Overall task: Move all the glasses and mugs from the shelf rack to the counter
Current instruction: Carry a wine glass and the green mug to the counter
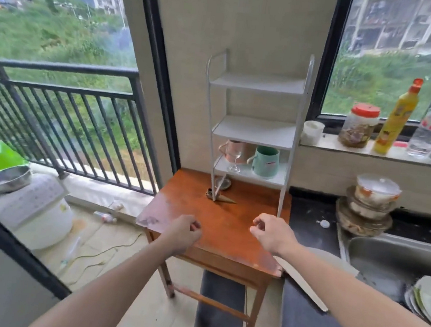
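Observation:
A white three-tier shelf rack [255, 134] stands at the back of a small wooden table [217, 228]. Its lowest shelf holds a pink mug [233, 149] on the left, a clear wine glass [236, 158] in front of it, and a green mug [265, 161] on the right. The two upper shelves are bare. The dark counter [307, 222] lies to the right of the table. My left hand [183, 232] and my right hand [271, 233] hover over the table's front half, fingers loosely curled, holding nothing.
A steel sink [391, 258] and stacked plates [429, 300] sit at right, with stacked lidded bowls [370, 205] behind. Jars and bottles line the window ledge [371, 151]. A balcony railing [54, 107] and a white cooker [29, 209] with a metal bowl are at left.

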Demonstrator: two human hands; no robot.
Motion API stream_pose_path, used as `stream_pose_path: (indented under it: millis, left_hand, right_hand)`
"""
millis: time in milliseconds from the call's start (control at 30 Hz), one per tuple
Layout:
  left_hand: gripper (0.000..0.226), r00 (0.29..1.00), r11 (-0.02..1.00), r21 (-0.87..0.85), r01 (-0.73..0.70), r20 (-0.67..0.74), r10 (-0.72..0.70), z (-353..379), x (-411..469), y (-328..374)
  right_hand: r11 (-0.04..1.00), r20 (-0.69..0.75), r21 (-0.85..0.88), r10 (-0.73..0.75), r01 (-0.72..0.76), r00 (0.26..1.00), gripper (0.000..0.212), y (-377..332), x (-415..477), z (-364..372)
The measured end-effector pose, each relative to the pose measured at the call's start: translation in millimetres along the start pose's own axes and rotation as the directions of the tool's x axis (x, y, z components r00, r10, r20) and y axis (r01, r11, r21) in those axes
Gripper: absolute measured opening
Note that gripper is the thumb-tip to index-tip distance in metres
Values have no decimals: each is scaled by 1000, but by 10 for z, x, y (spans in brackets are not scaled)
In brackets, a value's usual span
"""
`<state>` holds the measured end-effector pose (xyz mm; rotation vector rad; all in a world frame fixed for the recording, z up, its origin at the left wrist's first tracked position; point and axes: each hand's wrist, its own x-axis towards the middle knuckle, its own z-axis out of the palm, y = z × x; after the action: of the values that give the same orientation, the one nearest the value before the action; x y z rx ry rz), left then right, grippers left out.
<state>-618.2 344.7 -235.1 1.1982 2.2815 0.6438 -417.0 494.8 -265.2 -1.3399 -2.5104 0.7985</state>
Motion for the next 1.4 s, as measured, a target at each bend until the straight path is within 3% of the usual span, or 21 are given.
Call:
stream_pose_path:
  millis: [167, 233, 333, 433, 533, 733, 933, 1067, 1233, 1400]
  left_hand:
    - [0, 998, 999, -25, -22, 64, 24, -86, 636, -77]
    - [3, 996, 999, -36, -26, 81, 29, -102, 866, -94]
    - [14, 997, 1000, -6, -31, 69, 31, -164, 1212, -120]
    - [19, 999, 999, 38, -10, 45, 9, -247, 1513, -130]
    - [22, 998, 999, 38, 19, 54, -21, -300, 1827, -105]
    - [21, 997, 999, 39, 26, 75, -29, -310, 2283, -106]
    - [19, 987, 1000, -9, -13, 158, 15, -279, 2717, 53]
    - [32, 977, 979, -202, 7, 209, 36, -152, 2948, 261]
    - [70, 981, 881, -472, -24, 160, 112, 100, 3191, 560]
    - [67, 980, 800, -591, -108, 70, 184, 319, 3400, 686]
  right_hand:
    - [983, -86, 158, 104, -89, 991, 30, -109, 705, -32]
    - [934, -102, 334, 173, -130, 980, 34, -134, 1049, -60]
    - [716, -62, 675, 292, -176, 954, 37, -198, 1567, -90]
    - [459, -7, 873, 348, -164, 937, 33, -251, 2005, -74]
    - [243, 21, 962, 404, -129, 915, 17, -276, 2344, 8]
    - [50, 102, 989, 469, -141, 877, 17, -327, 2632, 121]
    - [106, 54, 985, 558, -136, 828, 11, -212, 2625, 115]
    - [190, 21, 969, 575, -159, 818, 10, 14, 2460, 56]
    - [334, -45, 927, 545, -168, 838, 15, 267, 2263, -17]
    - [484, -146, 863, 512, -145, 846, 25, 425, 2176, -29]
